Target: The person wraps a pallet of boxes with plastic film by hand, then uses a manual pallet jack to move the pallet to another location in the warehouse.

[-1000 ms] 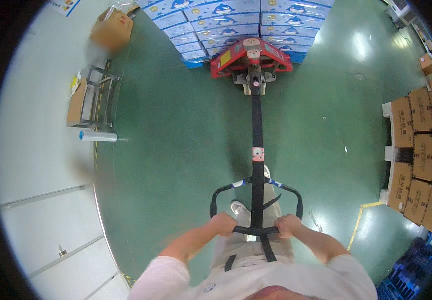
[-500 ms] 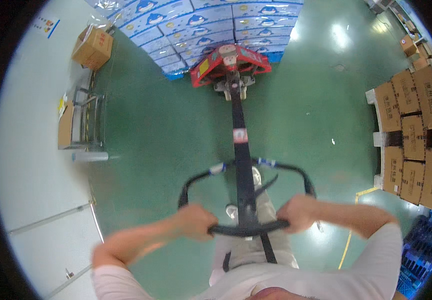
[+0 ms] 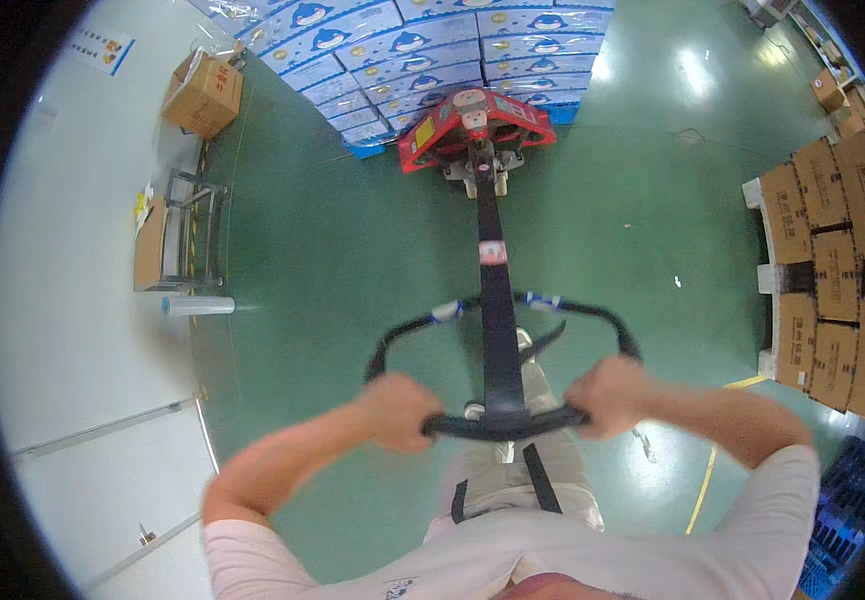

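Observation:
Both my hands grip the black loop handle (image 3: 498, 427) of a pallet jack. My left hand (image 3: 403, 411) is wrapped round its left corner, and my right hand (image 3: 608, 396) round its right corner. From the handle a long black drawbar (image 3: 498, 320) runs forward to the red pallet jack body (image 3: 478, 125). A small dark lever (image 3: 545, 342) sticks out right of the drawbar. Beyond the red body stands a tall load of blue-and-white cartons (image 3: 408, 60) wrapped in clear film, on a blue pallet (image 3: 368, 151). The jack's forks are hidden.
At the left by the white wall stand an open cardboard box (image 3: 208, 100), a grey metal frame (image 3: 208, 235) and a pale roll (image 3: 198, 305). Stacked brown cartons (image 3: 838, 275) on a white pallet (image 3: 761, 280) are at the right, with blue pallets (image 3: 843, 510) nearer me.
My hands and the handle have moved slightly forward, away from my body. In the view, the jack, cartons and side objects have shifted a little to the right.

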{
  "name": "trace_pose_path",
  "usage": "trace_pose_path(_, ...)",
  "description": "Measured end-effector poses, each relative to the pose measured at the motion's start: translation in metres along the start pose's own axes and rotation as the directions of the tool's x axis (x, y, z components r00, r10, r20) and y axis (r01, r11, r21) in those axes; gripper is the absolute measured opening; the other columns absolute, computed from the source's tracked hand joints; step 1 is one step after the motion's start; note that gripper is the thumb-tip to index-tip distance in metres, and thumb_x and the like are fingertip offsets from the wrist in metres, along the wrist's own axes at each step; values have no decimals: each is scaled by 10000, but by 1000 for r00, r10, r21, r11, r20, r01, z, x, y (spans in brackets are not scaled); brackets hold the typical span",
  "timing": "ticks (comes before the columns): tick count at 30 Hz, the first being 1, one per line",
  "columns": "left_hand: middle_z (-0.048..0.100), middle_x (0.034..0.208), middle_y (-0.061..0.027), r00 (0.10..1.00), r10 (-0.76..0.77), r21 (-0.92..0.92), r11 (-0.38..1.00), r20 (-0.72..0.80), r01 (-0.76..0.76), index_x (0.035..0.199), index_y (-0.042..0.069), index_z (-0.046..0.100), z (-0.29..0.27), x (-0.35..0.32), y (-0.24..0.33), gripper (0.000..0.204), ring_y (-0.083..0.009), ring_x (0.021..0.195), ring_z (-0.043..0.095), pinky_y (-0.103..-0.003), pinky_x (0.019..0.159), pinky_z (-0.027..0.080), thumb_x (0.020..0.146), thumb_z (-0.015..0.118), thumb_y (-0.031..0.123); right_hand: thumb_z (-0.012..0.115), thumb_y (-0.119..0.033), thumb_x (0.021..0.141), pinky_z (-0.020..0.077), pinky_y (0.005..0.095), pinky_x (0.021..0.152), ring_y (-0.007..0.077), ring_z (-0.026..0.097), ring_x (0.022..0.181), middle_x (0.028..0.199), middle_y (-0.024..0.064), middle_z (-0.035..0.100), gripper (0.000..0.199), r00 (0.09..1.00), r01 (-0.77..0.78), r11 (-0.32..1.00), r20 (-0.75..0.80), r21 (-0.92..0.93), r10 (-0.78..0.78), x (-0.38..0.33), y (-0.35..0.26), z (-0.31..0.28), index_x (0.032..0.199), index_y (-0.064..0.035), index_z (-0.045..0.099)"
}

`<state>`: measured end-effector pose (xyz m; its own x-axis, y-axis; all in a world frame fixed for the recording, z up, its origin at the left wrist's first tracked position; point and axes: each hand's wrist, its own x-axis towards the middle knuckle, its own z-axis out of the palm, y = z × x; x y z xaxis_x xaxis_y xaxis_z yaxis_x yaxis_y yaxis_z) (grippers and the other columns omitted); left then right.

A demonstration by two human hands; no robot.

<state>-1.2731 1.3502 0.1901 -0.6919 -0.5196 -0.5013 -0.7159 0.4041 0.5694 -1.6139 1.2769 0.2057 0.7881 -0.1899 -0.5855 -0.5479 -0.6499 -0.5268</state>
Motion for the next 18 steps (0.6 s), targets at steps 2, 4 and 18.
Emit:
trace_pose_path(2, 623, 686, -95, 998, 63, 65, 996, -20, -62, 707, 101, 619, -72, 0, 9, 215, -324, 659, 623, -449, 587, 476, 671, 691, 301, 628, -384, 730, 514, 475, 581, 363, 646, 681, 721, 125, 642, 299, 988, 106, 994, -116, 25, -103, -10, 6, -57, 828, -101, 614)
trace_pose_path(4, 621, 695, -105, 994, 97, -20, 995, 46, -96, 703, 91, 610, -43, 4, 0, 241, -324, 676, 624, -461, 600, 478, 664, 696, 313, 626, -389, 737, 515, 476, 614, 366, 647, 709, 744, 138, 646, 317, 992, 84, 995, 88, 52, -89, 0, 4, -39, 874, -103, 613)
trace_pose_path(18, 672, 788, -135, 989, -146, -96, 984, 11, 147, 810, 114, 671, 88, 12, 12, 206, -359, 793, 657, -480, 703, 515, 711, 638, 292, 613, -417, 779, 529, 469, 774, 336, 652, 945, 991, 129, 675, 413, 945, -140, 990, 301, 21, 127, 26, -6, 77, 1049, -104, 634)
